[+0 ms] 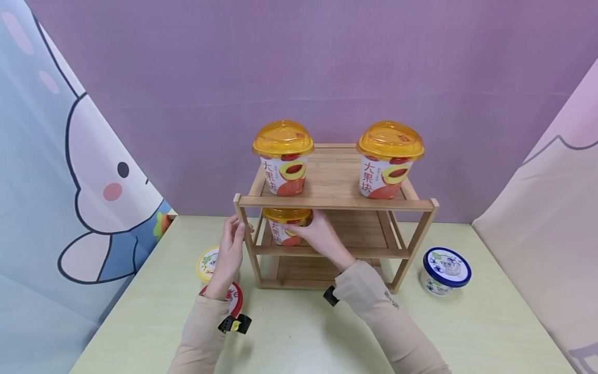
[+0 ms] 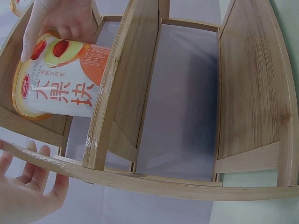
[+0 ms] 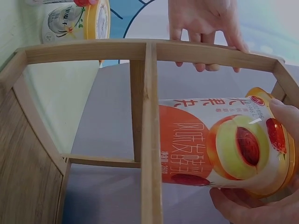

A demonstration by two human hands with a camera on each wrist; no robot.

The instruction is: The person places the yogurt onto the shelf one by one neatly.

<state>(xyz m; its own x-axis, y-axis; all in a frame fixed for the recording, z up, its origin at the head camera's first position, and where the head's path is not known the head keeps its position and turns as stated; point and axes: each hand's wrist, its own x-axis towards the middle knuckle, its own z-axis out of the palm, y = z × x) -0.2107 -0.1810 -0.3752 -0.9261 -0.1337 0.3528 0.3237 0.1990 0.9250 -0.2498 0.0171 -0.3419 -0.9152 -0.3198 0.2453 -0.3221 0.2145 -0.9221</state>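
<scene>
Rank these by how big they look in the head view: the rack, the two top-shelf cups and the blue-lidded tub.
Largest to smallest:
1. Rack
2. Left cup and right cup: too alike to rank between them
3. Blue-lidded tub

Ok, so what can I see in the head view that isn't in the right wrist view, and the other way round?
Only the head view: the left cup and right cup on top of the rack, and the blue-lidded tub.

Only the right wrist view: the held cup's peach picture clear of fingers, and the printed side of the yellow-lidded tub.

Both: the rack, held cup, yellow-lidded tub, and both hands, left hand beside the rack's post and right hand gripping the held cup. The red-lidded tub seems barely visible in the wrist view.
</scene>
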